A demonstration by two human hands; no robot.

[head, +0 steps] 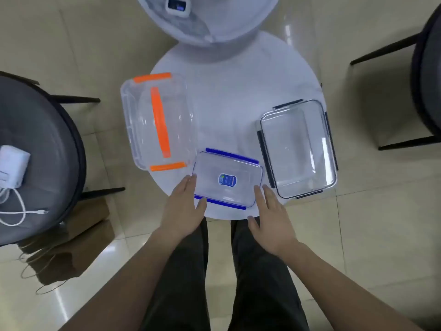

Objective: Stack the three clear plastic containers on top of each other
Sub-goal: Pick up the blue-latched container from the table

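Three clear plastic containers sit apart on a small round white table (pixel 233 91). The largest, with orange clips and an orange handle (pixel 156 121), is at the left. One with dark clips (pixel 298 149) is at the right. The smallest, with blue clips and a blue label (pixel 226 179), lies at the near edge. My left hand (pixel 185 209) rests against its left end, fingers apart. My right hand (pixel 272 216) is at its right end, fingers spread. Neither hand has closed around it.
A white chair (pixel 210 20) stands beyond the table. A grey round seat (pixel 35 151) with a white charger and cable is at the left, and a brown paper bag (pixel 66 249) lies on the tiled floor. Another dark chair (pixel 424 80) is at the right.
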